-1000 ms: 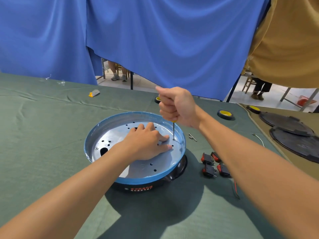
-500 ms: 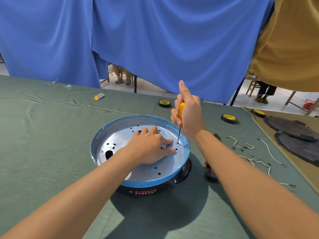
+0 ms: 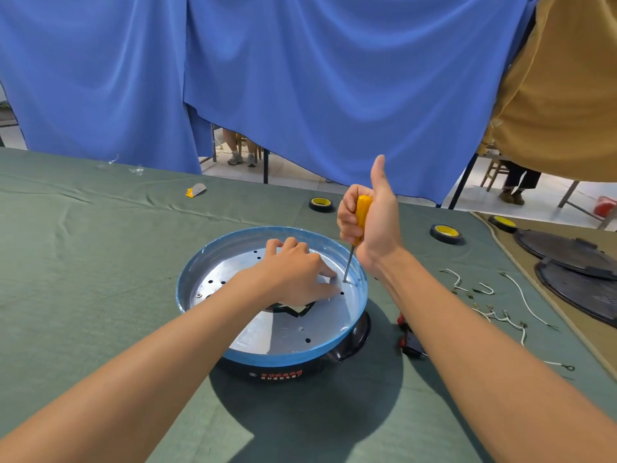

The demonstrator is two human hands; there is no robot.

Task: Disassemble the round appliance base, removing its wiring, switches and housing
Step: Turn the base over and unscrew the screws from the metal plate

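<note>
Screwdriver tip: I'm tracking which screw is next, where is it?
Head view: the screwdriver tip sits on the metal plate near its right rim, just right of the left hand.

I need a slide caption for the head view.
Right hand holds a yellow screwdriver tip-down in the round appliance base; left hand rests inside it.

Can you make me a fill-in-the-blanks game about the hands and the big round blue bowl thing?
The right hand holds a thin metal screwdriver whose handle is ____.
The left hand rests inside the round silver appliance base, whose rim is ____.
The screwdriver's tip touches the base's floor beside the ____ hand's fingers.
On the base's ____ side, loose white wires lie on the green table cloth.
Missing words: yellow; blue; left; right.
</note>
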